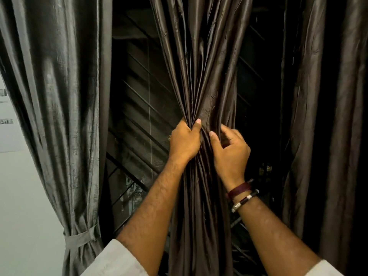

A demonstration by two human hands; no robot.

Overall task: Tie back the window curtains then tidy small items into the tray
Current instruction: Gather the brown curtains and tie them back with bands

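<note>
A dark brown satin curtain (201, 66) hangs in the middle of the window, bunched into a narrow column. My left hand (185, 141) grips the bunched folds from the left, thumb across the front. My right hand (229, 150) reaches round the bunch from the right with its fingers curled behind the fabric and thumb in front. On the left a grey curtain (59, 96) hangs with a matching fabric tie-back (79, 239) wrapped round it low down. Another dark curtain (318, 116) hangs loose on the right. No tray or small items are in view.
Behind the curtains is a dark window with a diagonal metal grille (137, 116). A white wall (23, 206) with a paper notice (8, 120) stands at the far left. Bracelets sit on my right wrist.
</note>
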